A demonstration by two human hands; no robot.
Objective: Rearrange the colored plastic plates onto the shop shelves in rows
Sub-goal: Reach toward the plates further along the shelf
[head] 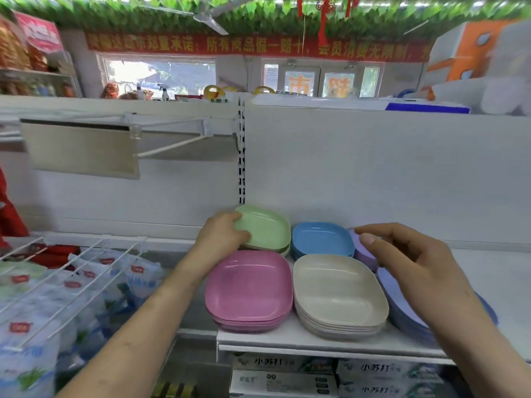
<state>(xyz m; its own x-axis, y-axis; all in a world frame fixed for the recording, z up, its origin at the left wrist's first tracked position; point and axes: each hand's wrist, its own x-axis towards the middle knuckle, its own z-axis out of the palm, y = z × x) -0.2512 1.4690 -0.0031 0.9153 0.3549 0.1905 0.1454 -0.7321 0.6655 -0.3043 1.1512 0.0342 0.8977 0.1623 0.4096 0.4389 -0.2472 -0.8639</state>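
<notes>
Stacks of square plastic plates stand in two rows on a white shelf (330,341). At the back left is a green stack (268,228), whose left edge my left hand (222,235) grips. A blue stack (323,238) sits beside it, and a purple stack (362,251) further right is partly hidden. In front are a pink stack (248,285), a beige stack (336,288) and a lilac-blue stack (402,305), which my right arm mostly hides. My right hand (408,254) hovers above the purple stack with loosely bent fingers that hold nothing.
A white back panel (373,168) rises behind the plates. To the left, a wire rack (71,271) holds bagged goods. Boxed goods (287,374) fill the shelf below. Bare shelf surface (502,277) extends to the right of the plates.
</notes>
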